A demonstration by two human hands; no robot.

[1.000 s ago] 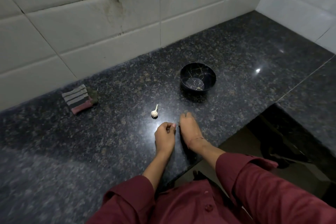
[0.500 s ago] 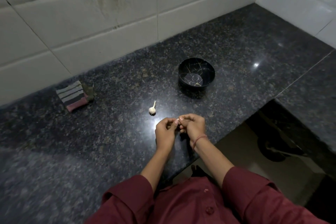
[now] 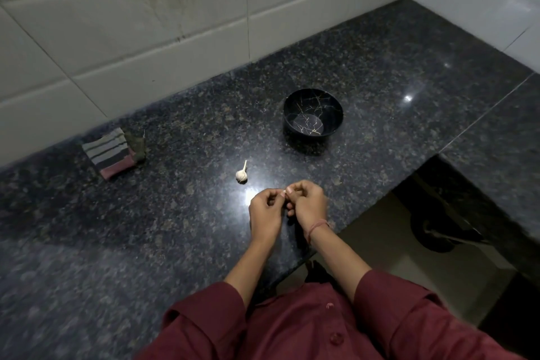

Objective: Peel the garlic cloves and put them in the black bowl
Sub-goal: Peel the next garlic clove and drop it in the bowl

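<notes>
A small white garlic bulb (image 3: 241, 174) with a thin stem lies on the dark granite counter (image 3: 146, 228). Behind it to the right stands the black bowl (image 3: 333, 109) with gold crack lines; nothing shows inside it. My left hand (image 3: 266, 210) and my right hand (image 3: 306, 203) meet just in front of the bulb, fingertips pinched together on a small pale garlic clove (image 3: 284, 192), mostly hidden by the fingers.
A folded striped cloth (image 3: 109, 152) lies at the back left by the tiled wall (image 3: 146, 46). The counter's front edge runs just under my wrists, and a gap with the floor (image 3: 380, 242) opens at the right.
My right hand lifted off the counter and joined the left hand at the fingertips on the clove. The view tilted slightly downward. Bulb and bowl stayed put.
</notes>
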